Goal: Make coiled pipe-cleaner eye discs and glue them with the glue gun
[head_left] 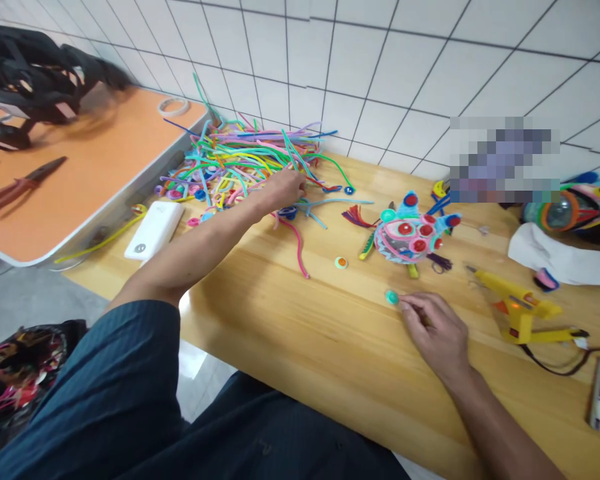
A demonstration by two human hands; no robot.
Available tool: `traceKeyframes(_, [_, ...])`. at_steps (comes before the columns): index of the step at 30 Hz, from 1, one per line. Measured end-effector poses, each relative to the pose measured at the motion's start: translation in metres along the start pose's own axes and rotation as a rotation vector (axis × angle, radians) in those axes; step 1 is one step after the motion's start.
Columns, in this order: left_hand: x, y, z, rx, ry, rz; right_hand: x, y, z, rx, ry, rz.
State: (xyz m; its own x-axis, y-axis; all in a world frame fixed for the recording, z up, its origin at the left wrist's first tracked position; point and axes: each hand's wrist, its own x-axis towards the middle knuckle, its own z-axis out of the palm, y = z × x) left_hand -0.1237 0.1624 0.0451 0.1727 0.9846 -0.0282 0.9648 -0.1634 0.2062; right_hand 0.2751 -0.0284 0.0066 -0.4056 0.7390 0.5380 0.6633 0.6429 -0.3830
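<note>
My left hand reaches into a heap of coloured pipe cleaners near the wall. Its fingers are curled down and closed among the stems; what they grip, if anything, is hidden. Close to the table's front, my right hand pinches a small green coiled disc between thumb and fingertips. Beyond it stands a pink and blue pipe-cleaner creature with red round spots, horns and tassels. A small orange and white disc lies on the wood left of the creature.
A yellow glue gun, its light lit, lies on the right with its cord, near a white cloth and a utility knife. A white power bank is by my left forearm. Pliers and tape rest on the orange table.
</note>
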Motion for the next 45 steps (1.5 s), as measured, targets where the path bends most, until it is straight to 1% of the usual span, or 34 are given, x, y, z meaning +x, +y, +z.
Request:
traceKeyframes(2, [0.003,-0.003,0.002,-0.036,0.057,-0.003,-0.001,0.000,-0.001,0.014,-0.008,0.014])
traceKeyframes(4, [0.006,-0.008,0.000,-0.109,0.145,-0.009,-0.002,0.000,-0.001,0.027,-0.014,0.036])
traceKeyframes(6, [0.007,-0.014,-0.006,-0.189,0.256,-0.017,-0.002,0.000,-0.001,0.033,-0.021,0.045])
traceKeyframes(8, [0.007,-0.018,-0.014,-0.239,0.321,-0.020,-0.002,-0.001,-0.001,0.040,-0.029,0.039])
traceKeyframes(10, [0.005,-0.019,-0.019,-0.249,0.299,-0.006,-0.001,-0.001,-0.001,0.048,-0.033,0.027])
traceKeyframes(12, [0.003,-0.015,-0.021,-0.209,0.213,0.008,0.000,-0.001,0.000,0.053,-0.033,0.020])
traceKeyframes(14, [0.001,-0.010,-0.017,-0.145,0.126,0.008,0.000,-0.002,0.000,0.051,-0.029,0.018])
traceKeyframes(16, [0.000,-0.004,-0.011,-0.090,0.083,0.000,0.000,-0.003,0.001,0.050,-0.023,0.017])
traceKeyframes(20, [0.002,0.001,0.001,-0.055,0.058,0.031,0.000,-0.005,0.002,0.064,0.000,0.028])
traceKeyframes(22, [0.004,0.001,0.003,-0.072,0.063,0.048,0.000,-0.005,0.003,0.074,-0.016,0.061])
traceKeyframes(23, [0.005,0.000,0.003,-0.124,0.070,0.049,0.000,-0.005,0.003,0.076,-0.023,0.074])
traceKeyframes(25, [0.006,-0.002,-0.004,-0.291,0.136,0.003,0.000,-0.005,0.003,0.080,-0.029,0.085])
traceKeyframes(26, [0.007,-0.003,-0.009,-0.392,0.199,-0.023,0.000,-0.005,0.002,0.081,-0.028,0.083])
traceKeyframes(28, [0.007,-0.007,-0.023,-0.471,0.294,-0.049,0.000,-0.005,0.002,0.082,-0.025,0.081])
traceKeyframes(29, [0.008,-0.009,-0.030,-0.600,0.401,-0.084,0.000,-0.005,0.002,0.083,-0.024,0.081])
traceKeyframes(31, [0.007,-0.012,-0.046,-0.687,0.523,-0.117,0.000,-0.006,0.002,0.087,-0.024,0.082])
traceKeyframes(32, [0.006,-0.011,-0.054,-0.720,0.563,-0.121,0.000,-0.006,0.002,0.090,-0.020,0.080])
traceKeyframes(34, [-0.003,-0.004,-0.066,-0.777,0.602,-0.101,0.001,-0.006,0.002,0.097,-0.006,0.074])
traceKeyframes(35, [-0.011,0.003,-0.071,-0.803,0.521,-0.050,0.001,-0.006,0.001,0.100,0.003,0.074])
traceKeyframes(36, [-0.021,0.013,-0.074,-0.813,0.538,-0.032,0.002,-0.007,0.000,0.103,0.014,0.075])
traceKeyframes(37, [-0.034,0.025,-0.074,-0.827,0.476,0.005,0.003,-0.008,-0.001,0.109,0.027,0.075])
traceKeyframes(38, [-0.049,0.040,-0.073,-0.852,0.443,0.029,0.005,-0.010,-0.004,0.120,0.038,0.080])
traceKeyframes(39, [-0.065,0.057,-0.070,-0.886,0.364,0.070,0.007,-0.013,-0.007,0.136,0.046,0.095])
traceKeyframes(40, [-0.082,0.075,-0.065,-0.985,0.258,0.111,0.009,-0.017,-0.010,0.159,0.046,0.121])
traceKeyframes(42, [-0.114,0.112,-0.050,-1.142,0.010,0.222,0.014,-0.027,-0.018,0.235,0.007,0.219])
traceKeyframes(43, [-0.127,0.129,-0.041,-1.185,-0.114,0.261,0.016,-0.033,-0.022,0.294,-0.037,0.282])
traceKeyframes(45, [-0.147,0.157,-0.022,-1.232,-0.312,0.325,0.020,-0.043,-0.028,0.459,-0.143,0.406])
